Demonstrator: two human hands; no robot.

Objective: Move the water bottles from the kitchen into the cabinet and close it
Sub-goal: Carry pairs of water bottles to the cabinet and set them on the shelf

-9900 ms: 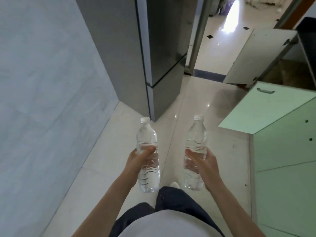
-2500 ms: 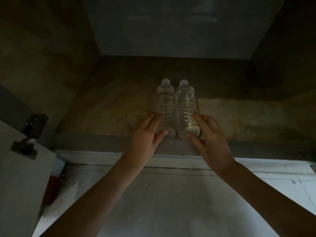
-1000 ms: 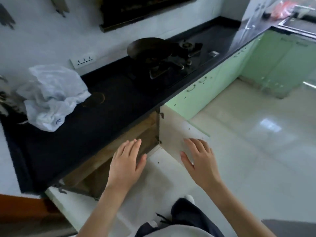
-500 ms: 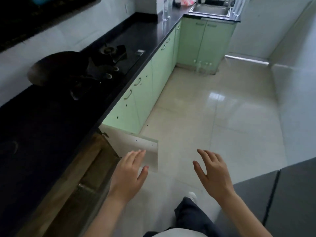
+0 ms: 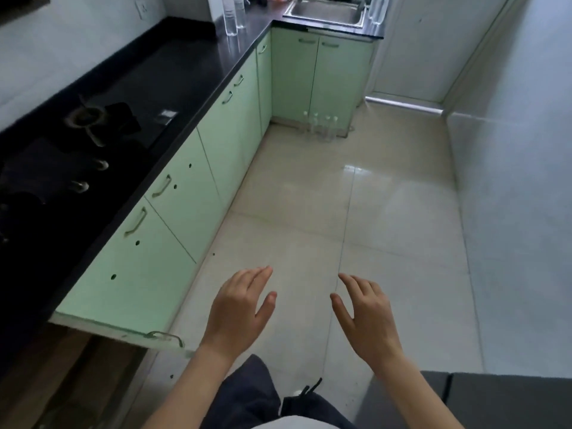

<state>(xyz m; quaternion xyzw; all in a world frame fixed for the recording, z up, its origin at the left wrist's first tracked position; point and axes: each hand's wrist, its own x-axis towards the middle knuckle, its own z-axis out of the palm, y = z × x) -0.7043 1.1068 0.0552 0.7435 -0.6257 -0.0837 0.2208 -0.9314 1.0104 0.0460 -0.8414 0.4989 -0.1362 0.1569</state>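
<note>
no writing on the water bottles (image 5: 320, 126) was legible; they stood small and blurred in a row on the floor against the sink cabinet (image 5: 322, 75). since half a second before, the view had swung toward them. left hand (image 5: 238, 311) and right hand (image 5: 368, 317) hung empty, fingers spread. beside the open cabinet door (image 5: 123, 289), the cabinet's inside was dark and cut off.

A row of water bottles (image 5: 320, 126) is seen standing on the pale tiled floor (image 5: 309, 212), close against the far green cabinet (image 5: 322, 75). On the black table (image 5: 185, 66) a pair of bottles (image 5: 231, 17) is stood near the sink (image 5: 325, 10), and a gas hob (image 5: 89, 119) is set in.
</note>
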